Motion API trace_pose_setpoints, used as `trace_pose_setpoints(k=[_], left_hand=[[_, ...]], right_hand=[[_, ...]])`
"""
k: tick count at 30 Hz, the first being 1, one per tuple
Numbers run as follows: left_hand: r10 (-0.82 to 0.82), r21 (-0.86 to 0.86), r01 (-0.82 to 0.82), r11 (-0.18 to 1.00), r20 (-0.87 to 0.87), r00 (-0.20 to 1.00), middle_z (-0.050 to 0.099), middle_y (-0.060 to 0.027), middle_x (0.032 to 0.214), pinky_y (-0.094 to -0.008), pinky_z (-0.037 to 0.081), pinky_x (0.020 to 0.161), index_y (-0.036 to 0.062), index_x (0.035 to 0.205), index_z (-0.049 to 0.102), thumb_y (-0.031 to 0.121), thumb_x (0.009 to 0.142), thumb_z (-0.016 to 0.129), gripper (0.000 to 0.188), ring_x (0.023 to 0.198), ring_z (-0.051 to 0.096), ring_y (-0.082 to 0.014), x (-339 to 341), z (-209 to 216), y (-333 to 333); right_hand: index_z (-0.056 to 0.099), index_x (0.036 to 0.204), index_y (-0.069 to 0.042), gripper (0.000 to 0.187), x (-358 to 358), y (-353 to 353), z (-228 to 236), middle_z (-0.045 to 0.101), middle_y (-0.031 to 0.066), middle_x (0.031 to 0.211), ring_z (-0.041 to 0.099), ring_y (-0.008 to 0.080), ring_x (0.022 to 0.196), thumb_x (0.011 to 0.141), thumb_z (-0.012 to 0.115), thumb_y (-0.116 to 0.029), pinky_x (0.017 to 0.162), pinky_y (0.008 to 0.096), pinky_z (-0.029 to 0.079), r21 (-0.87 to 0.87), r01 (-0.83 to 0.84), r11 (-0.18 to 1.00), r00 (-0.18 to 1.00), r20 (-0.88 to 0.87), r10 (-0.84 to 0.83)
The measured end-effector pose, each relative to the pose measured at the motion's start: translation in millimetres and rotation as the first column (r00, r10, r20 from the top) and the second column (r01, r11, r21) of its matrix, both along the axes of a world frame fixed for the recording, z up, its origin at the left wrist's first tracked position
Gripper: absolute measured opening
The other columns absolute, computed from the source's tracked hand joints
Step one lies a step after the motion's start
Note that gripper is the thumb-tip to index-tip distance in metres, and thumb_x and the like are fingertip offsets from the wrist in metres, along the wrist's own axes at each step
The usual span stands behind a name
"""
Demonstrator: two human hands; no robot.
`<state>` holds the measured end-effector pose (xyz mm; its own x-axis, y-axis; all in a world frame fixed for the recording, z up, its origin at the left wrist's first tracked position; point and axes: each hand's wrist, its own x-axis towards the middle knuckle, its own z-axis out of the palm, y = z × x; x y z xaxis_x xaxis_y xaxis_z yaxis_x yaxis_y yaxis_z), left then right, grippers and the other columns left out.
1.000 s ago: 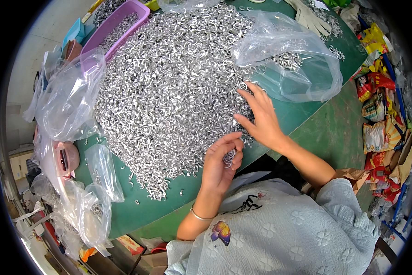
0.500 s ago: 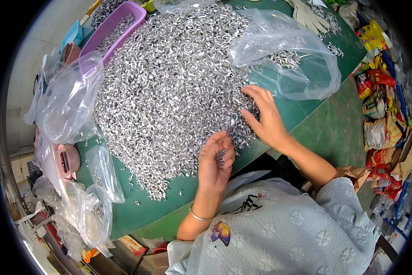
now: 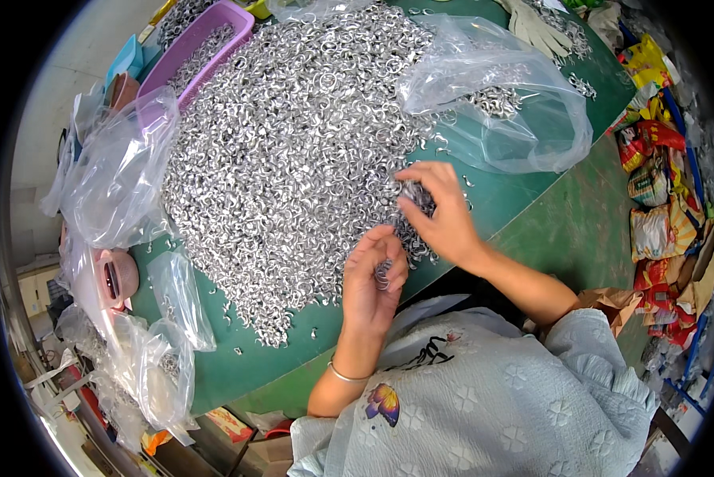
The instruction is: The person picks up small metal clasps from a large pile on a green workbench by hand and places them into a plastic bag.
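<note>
A broad heap of small silvery metal rings [image 3: 285, 159] covers much of the green table [image 3: 250, 378]. At its near edge my left hand [image 3: 373, 274] is turned palm up, its fingers curled around several metal rings [image 3: 383, 274]. Just to the right and a little farther off, my right hand [image 3: 444, 211] rests against the heap's right edge. Its thumb and fingers are bent but apart, with loose rings in the gap between them; none is plainly gripped.
A clear plastic bag [image 3: 532, 131] with rings lies at the far right, near pale gloves [image 3: 536, 32]. A purple basket [image 3: 242, 20] holding rings stands far left. More clear bags [image 3: 118, 183] and a pink container [image 3: 118, 278] line the left edge. Colourful packages [image 3: 651, 179] are piled at right.
My right hand has moved left along the heap's edge, and its fingers have curved in more. Rings shifted left with it, baring green tabletop behind. My left hand has stayed almost still.
</note>
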<state>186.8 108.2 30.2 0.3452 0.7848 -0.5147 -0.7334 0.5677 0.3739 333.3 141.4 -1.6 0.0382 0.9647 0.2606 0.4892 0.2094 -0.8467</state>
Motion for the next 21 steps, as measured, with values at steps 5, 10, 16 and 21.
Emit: trace_pose_setpoints(k=[5,10,16,21], left_hand=[[0.062,0.029,-0.062,0.998,0.026,0.998,0.047,-0.0041,0.077,-0.0191,0.032,0.044,0.0009,0.104,0.054,-0.001,0.083,0.045,0.023,0.057,0.04,-0.0097,-7,-5,0],[0.125,0.046,-0.126,0.991,0.019,0.992,0.048,-0.0034,0.077,-0.0189,0.032,0.044,0.0005,0.104,0.053,-0.001,0.084,0.045,0.022,0.058,0.041,-0.0096,-17,-8,-2],[0.137,0.094,-0.117,0.989,-0.251,0.958,0.053,-0.0031,0.084,-0.0186,0.031,0.045,-0.0012,0.108,0.057,0.001,0.087,0.048,0.023,0.06,0.043,-0.0077,-15,-5,1],[0.027,0.178,0.078,0.981,-0.522,0.853,0.055,0.0006,0.079,-0.0188,0.03,0.045,-0.0018,0.11,0.06,0.007,0.089,0.054,0.023,0.058,0.042,-0.006,-18,-9,9]], right_hand=[[0.06,0.1,-0.004,0.028,-12,-11,2,0.055,0.0087,0.099,0.048,0.0289,0.1,0.072,0.064,-0.001,0.087,0.0413,0.035,0.153,-0.14,0.978,0.987,0.101,0.125],[0.063,0.093,-0.002,0.019,3,-17,6,0.057,0.0084,0.093,0.051,0.0274,0.097,0.074,0.061,-0.001,0.09,0.0413,0.038,0.211,-0.376,0.902,0.917,0.228,0.329],[0.064,0.089,-0.001,0.014,30,-25,9,0.06,0.0088,0.091,0.055,0.0239,0.093,0.076,0.061,-0.003,0.089,0.0421,0.041,0.143,-0.582,0.8,0.797,0.296,0.527],[0.065,0.086,-0.001,0.009,49,-22,14,0.063,0.0094,0.082,0.058,0.0242,0.087,0.077,0.064,-0.003,0.079,0.039,0.045,0.134,-0.43,0.893,0.901,0.009,0.433]])
